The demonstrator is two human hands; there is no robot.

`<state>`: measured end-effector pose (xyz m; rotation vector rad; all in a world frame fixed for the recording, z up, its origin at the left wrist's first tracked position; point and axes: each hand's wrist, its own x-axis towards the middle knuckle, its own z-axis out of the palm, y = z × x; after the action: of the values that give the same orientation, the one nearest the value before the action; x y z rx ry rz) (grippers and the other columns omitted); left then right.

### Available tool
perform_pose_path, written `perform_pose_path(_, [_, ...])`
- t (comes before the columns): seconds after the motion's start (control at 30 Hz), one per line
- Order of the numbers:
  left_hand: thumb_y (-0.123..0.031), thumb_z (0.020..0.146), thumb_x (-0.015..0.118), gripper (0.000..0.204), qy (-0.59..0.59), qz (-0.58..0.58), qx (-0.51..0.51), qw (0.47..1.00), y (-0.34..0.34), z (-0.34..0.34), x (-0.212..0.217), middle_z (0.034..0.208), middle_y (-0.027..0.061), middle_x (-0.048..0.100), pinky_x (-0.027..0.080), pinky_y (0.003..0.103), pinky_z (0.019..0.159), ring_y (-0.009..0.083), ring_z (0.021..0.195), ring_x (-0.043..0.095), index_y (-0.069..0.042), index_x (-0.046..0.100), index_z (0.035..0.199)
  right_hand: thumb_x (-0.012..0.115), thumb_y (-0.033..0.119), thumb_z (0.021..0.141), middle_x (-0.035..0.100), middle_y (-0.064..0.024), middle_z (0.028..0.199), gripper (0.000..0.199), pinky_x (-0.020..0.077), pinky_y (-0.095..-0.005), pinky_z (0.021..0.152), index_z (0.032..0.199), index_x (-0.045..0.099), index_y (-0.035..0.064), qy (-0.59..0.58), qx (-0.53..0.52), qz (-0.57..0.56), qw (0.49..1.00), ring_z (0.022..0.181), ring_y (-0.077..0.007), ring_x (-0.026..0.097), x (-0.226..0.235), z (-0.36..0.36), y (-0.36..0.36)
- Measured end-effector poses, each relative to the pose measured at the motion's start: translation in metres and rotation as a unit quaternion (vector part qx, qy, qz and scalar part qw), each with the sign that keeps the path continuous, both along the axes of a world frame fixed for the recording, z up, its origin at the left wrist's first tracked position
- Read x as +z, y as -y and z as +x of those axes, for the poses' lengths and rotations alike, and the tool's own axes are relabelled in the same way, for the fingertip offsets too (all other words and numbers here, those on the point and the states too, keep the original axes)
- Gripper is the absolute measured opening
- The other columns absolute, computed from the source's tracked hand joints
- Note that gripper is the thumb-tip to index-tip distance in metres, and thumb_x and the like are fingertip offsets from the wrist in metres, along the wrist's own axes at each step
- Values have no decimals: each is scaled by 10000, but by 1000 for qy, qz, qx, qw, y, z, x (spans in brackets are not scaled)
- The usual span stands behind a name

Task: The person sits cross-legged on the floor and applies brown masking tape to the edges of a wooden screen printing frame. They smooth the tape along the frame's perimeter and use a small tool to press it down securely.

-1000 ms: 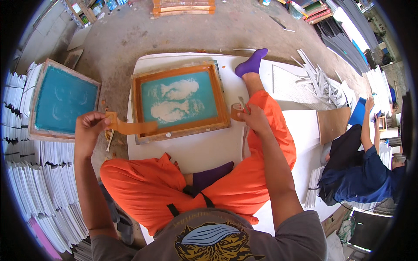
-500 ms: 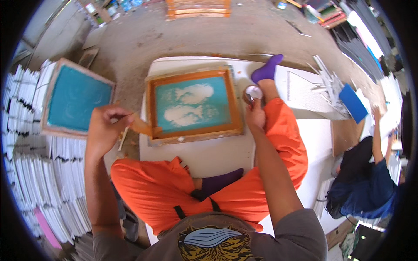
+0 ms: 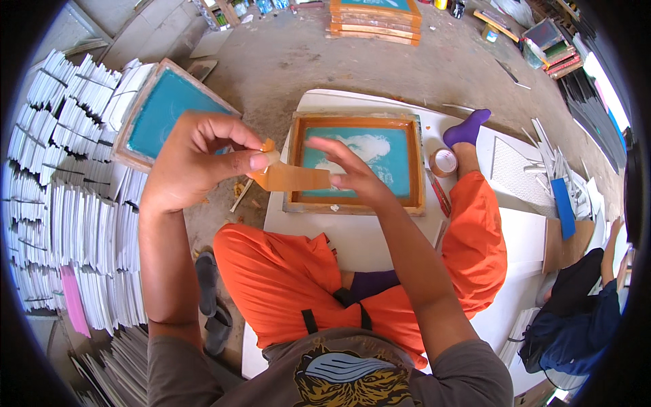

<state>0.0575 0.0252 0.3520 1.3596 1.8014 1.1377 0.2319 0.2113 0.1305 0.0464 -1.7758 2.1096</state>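
So there's a strip of brown packing tape (image 3: 293, 178) stretched between both hands, held up over the left edge of a wooden screen-printing frame (image 3: 354, 163); the left hand (image 3: 196, 163) has its grip closed on the tape's left end, thumb and forefinger pinching it; the right hand (image 3: 346, 169) pinches the right end with the other fingers spread loose; the frame has a teal mesh with a pale cloudy patch and lies flat on a white board (image 3: 352, 237) on the concrete floor (image 3: 285, 61); a roll of tape (image 3: 443, 162) sits just right of the frame, next to a purple sock (image 3: 466, 127); another teal frame (image 3: 166, 112) leans on stacks of white sheets (image 3: 61, 203) at left; more frames (image 3: 375, 17) are piled at the top; another person in blue (image 3: 576, 325) sits at lower right.
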Motion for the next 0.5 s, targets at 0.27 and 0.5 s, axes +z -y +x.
perform_pose_path(0.27, [1,803,857,118,-10,-7,-11,1000,21,5,27,842,63,733,545,265,708,126,762,686,14,748,847,814,215,920,716,1,999,304,504,-283,882,1137,702,33,34,171,53,983,953,-82,627,23,-26,37])
perform_pose_path(0.5, [10,828,838,92,-67,-8,-12,998,30,-13,10,800,59,734,538,242,678,113,756,693,29,755,864,831,169,887,680,19,812,193,484,-263,700,937,720,20,162,67,134,975,765,-67,603,7,39,20])
